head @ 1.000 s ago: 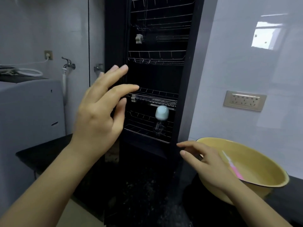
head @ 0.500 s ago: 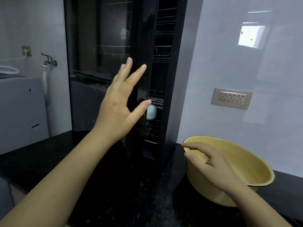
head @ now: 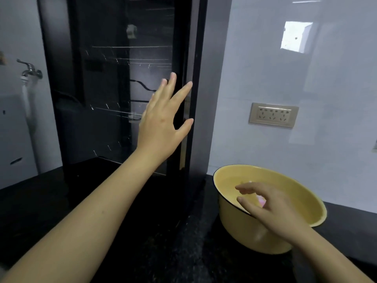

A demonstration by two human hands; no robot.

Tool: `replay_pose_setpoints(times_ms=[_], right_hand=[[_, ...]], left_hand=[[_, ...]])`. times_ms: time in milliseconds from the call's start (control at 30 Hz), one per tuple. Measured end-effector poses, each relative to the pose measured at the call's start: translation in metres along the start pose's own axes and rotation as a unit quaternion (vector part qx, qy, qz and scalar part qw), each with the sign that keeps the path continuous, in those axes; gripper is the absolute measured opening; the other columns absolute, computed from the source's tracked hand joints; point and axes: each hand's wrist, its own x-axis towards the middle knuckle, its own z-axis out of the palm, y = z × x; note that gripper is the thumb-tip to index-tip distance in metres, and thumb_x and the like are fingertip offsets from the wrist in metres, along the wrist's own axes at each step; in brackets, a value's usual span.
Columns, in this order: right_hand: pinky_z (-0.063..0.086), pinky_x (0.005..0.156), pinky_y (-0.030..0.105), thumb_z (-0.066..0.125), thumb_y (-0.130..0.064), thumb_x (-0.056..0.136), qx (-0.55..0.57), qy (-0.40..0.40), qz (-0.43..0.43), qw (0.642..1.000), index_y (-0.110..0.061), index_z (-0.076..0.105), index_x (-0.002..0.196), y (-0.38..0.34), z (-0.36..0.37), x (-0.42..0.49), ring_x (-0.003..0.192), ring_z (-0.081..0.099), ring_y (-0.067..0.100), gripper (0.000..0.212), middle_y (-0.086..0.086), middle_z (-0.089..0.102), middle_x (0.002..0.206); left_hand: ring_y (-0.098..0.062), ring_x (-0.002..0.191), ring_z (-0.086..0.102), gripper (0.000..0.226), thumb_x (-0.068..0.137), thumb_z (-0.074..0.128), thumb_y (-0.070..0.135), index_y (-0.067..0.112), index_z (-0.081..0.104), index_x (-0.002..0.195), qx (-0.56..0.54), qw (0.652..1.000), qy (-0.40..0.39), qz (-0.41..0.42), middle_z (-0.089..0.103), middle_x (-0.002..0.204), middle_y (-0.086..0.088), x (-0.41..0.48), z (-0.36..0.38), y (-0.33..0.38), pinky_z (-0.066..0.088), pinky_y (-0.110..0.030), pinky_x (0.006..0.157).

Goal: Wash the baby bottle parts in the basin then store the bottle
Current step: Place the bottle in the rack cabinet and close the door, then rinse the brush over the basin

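Left hand [head: 161, 121]: flat and open, fingers straight and spread, holding nothing. It lies against the dark glass door [head: 102, 88] of the black cabinet [head: 204, 78], at the door's right edge, with forefinger and thumb reaching across to the frame. The door sits close to the frame; whether it is fully latched cannot be told.

Right hand [head: 273, 209]: over the near rim of the yellow basin [head: 244, 233], fingers loosely curled, gripping nothing. A pink item [head: 261, 201] lies in the basin, mostly hidden beneath this hand; its kind cannot be told.

Task items: the basin stands on the black countertop [head: 51, 211], just beside the cabinet's right side. Wire racks [head: 130, 62] show faintly through the glass. The bottle cannot be made out behind the tint.

Surroundings: a wall socket [head: 273, 115] is set in the pale wall [head: 265, 58] above the basin. A tap [head: 30, 71] and a white appliance [head: 12, 129] stand left of the cabinet, well apart from both hands.

Clearance: the cabinet's right side and the basin rim leave only a narrow strip of counter between them. Open counter lies in front of the cabinet, beneath the left forearm. The basin's far rim stands near the wall
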Motion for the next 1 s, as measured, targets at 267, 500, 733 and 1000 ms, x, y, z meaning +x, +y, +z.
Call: replay_pose_setpoints(times_ms=[267, 500, 733, 1000], right_hand=[[0.04, 0.077, 0.015, 0.06, -0.044, 0.081, 0.01, -0.002, 0.004, 1.0, -0.054, 0.062, 0.093, 0.009, -0.003, 0.003, 0.105, 0.052, -0.008, 0.015, -0.032, 0.065, 0.094], [0.037, 0.071, 0.008, 0.055, -0.029, 0.092, -0.063, -0.036, 0.015, 0.997, -0.05, 0.061, 0.093, 0.024, -0.019, 0.016, 0.084, 0.057, -0.008, 0.022, -0.03, 0.061, 0.094], [0.044, 0.086, 0.024, 0.049, -0.006, 0.088, -0.257, -0.227, 0.051, 0.938, -0.045, 0.055, 0.123, 0.062, -0.036, 0.038, 0.101, 0.055, 0.009, 0.053, -0.012, 0.053, 0.119], [0.042, 0.091, 0.026, 0.061, -0.029, 0.09, -0.246, -0.313, 0.022, 0.917, -0.042, 0.057, 0.124, 0.078, -0.031, 0.04, 0.106, 0.053, 0.014, 0.037, -0.005, 0.054, 0.118]], left_hand=[[-0.012, 0.146, 0.005, 0.067, 0.088, 0.059, 0.025, 0.033, 0.027, 0.146, 0.006, 1.0, -0.009, -0.005, 0.01, 0.159, 0.005, 0.013, 0.031, -0.006, 0.014, -0.041, 0.116], [-0.02, 0.145, 0.013, 0.069, 0.085, 0.062, 0.025, 0.026, 0.031, 0.146, 0.054, 0.997, 0.023, 0.046, 0.019, 0.157, -0.003, 0.004, 0.036, -0.005, 0.007, -0.036, 0.115], [-0.024, 0.129, 0.04, 0.046, 0.079, 0.061, 0.024, 0.014, 0.06, 0.124, 0.038, 0.982, 0.02, 0.186, 0.056, 0.132, -0.01, -0.026, 0.074, 0.026, 0.024, -0.037, 0.11], [-0.02, 0.103, 0.062, 0.029, 0.074, 0.063, 0.025, 0.022, 0.07, 0.102, -0.014, 0.946, -0.269, 0.178, 0.067, 0.105, 0.003, -0.062, 0.139, 0.052, 0.049, -0.034, 0.09]])
